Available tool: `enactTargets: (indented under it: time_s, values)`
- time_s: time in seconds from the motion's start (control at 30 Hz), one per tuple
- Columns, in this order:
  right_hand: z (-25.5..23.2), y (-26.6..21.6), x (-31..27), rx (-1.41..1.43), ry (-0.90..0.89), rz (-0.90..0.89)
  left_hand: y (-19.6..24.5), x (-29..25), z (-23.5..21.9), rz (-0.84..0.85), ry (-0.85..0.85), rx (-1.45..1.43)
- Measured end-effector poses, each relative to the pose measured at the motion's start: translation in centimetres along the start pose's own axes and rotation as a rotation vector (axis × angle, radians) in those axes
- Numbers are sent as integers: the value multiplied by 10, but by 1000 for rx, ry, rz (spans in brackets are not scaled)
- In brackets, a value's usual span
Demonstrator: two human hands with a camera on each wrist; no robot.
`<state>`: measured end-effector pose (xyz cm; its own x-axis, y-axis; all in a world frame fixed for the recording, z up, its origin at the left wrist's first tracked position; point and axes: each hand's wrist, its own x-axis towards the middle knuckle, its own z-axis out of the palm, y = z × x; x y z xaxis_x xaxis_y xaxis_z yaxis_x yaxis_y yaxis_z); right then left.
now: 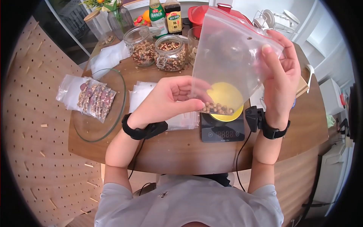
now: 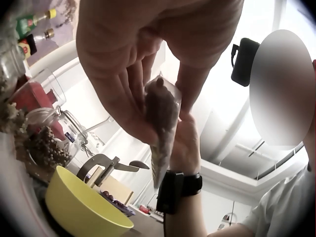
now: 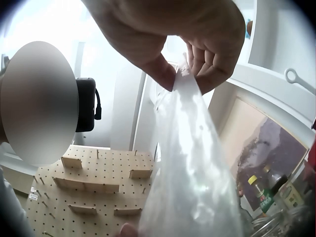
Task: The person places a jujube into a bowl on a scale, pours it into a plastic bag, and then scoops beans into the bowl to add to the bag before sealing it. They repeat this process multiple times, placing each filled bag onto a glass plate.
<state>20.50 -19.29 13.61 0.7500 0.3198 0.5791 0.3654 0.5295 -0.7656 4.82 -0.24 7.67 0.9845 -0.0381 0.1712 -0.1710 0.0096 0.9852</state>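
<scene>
A clear zip-top bag (image 1: pixel 227 49) with a red line along its top edge hangs tilted between both hands, over the scale. My right hand (image 1: pixel 281 72) pinches its upper right corner between thumb and fingers. Down at the lower left corner, my left hand (image 1: pixel 176 94) grips the bag between thumb and fingers. Small round beige and brown seeds (image 1: pixel 219 109) are gathered at the bottom of the bag. Behind the bag a yellow bowl (image 2: pixel 81 205) sits on a black digital scale (image 1: pixel 223 132); the bag partly covers the bowl in the head view.
Left, a glass dish (image 1: pixel 81 130) carries filled bags (image 1: pixel 96 96). Flat empty bags (image 1: pixel 181 121) lie beside the scale. Farther back stand jars of mixed seeds (image 1: pixel 171 53), a green-labelled bottle (image 1: pixel 158 17), a dark sauce bottle (image 1: pixel 173 19) and a red pot (image 1: pixel 196 17). A pegboard (image 1: pixel 34 113) stands left.
</scene>
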Motion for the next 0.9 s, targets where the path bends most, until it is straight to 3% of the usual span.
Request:
enactTargets:
  time_s: [0.03, 0.1, 0.3, 0.33, 0.47, 0.57, 0.67, 0.77, 0.9]
  values:
    - [2, -2, 0, -25, 13, -4, 2, -2, 3, -31, 47, -19]
    - [-17, 1, 2, -63, -124, 63, 6, -6, 13, -92, 135, -65]
    - [-19, -16, -7, -143, -277, 176, -21, -50, 14, 92, 284, -25]
    - [-15, -15, -11, -116, -296, 176, -28, -61, 10, 130, 206, -73]
    - [7, -16, -32, -159, -374, 220, -24, -73, 19, 177, 264, 40]
    - [17, -10, -41, -290, -493, 187, -3, -70, 31, 167, 483, -32]
    - [11, -14, -42, -431, -750, 163, 5, -75, 36, 232, 553, 194]
    - [17, -25, -53, -487, -819, 150, 22, -72, 56, 316, 618, 401]
    - [20, -34, -66, -434, -621, 78, 18, -77, 56, 491, 540, 232]
